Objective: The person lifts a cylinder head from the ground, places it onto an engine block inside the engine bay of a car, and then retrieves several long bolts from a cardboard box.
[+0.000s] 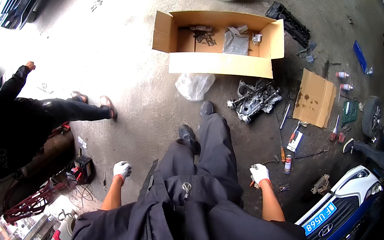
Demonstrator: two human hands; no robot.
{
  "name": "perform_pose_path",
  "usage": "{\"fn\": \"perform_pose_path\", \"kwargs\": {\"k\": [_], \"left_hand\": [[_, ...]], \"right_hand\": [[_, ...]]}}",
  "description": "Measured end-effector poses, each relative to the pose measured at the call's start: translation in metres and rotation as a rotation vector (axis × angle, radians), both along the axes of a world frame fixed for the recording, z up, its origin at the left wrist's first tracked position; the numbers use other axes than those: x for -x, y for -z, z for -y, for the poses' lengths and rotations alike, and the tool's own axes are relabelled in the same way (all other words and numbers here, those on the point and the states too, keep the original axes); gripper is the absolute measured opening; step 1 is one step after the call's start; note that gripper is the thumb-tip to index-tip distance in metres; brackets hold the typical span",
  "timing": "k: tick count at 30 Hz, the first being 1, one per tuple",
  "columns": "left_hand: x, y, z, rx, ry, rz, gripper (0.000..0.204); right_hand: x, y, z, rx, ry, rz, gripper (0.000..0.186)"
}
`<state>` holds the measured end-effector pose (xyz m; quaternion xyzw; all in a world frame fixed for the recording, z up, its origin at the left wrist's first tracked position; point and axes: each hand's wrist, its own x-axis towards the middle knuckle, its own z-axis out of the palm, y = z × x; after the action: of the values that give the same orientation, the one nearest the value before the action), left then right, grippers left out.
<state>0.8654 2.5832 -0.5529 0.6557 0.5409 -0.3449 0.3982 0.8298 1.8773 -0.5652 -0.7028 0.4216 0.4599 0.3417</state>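
A: What do you see at the far left?
B: Another person (13, 125) in dark cloth, with one arm stretched out. To the right of this person stands a square black box (85, 168) with some red on it.
A: And the left hand?
B: The left hand (122, 169) wears a white, soft-looking glove. Its fingers are bent inward; I cannot tell if something is inside. The two hands are well apart.
A: What lies in the middle?
B: A thin, crumpled plastic bag (194, 86), cloudy and half transparent. Just beyond it is a long open cardboard box (221, 66), brown and smooth, with metal pieces inside. To the right, on the rough grey floor (143, 107), lies a metal engine part (254, 101), very uneven in shape.
A: And the right hand?
B: The right hand (259, 174), in a similar glove, has curled fingers; its grip I cannot tell. The round spray can (287, 164) stands near it, on the right. Farther ahead lies a flat cardboard sheet (315, 99) with dark stains.
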Motion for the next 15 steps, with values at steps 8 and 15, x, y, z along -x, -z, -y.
{"fn": "perform_pose_path", "kwargs": {"k": [8,15], "left_hand": [[-0.497,0.276,0.109,-0.003,0.998,0.364,0.025],[-0.777,0.689,0.294,0.131,1.254,0.639,0.032]], "right_hand": [[-0.321,0.242,-0.072,0.102,-0.057,0.421,0.032],[-0.725,0.717,-0.157,0.17,-0.57,0.935,0.043]]}}
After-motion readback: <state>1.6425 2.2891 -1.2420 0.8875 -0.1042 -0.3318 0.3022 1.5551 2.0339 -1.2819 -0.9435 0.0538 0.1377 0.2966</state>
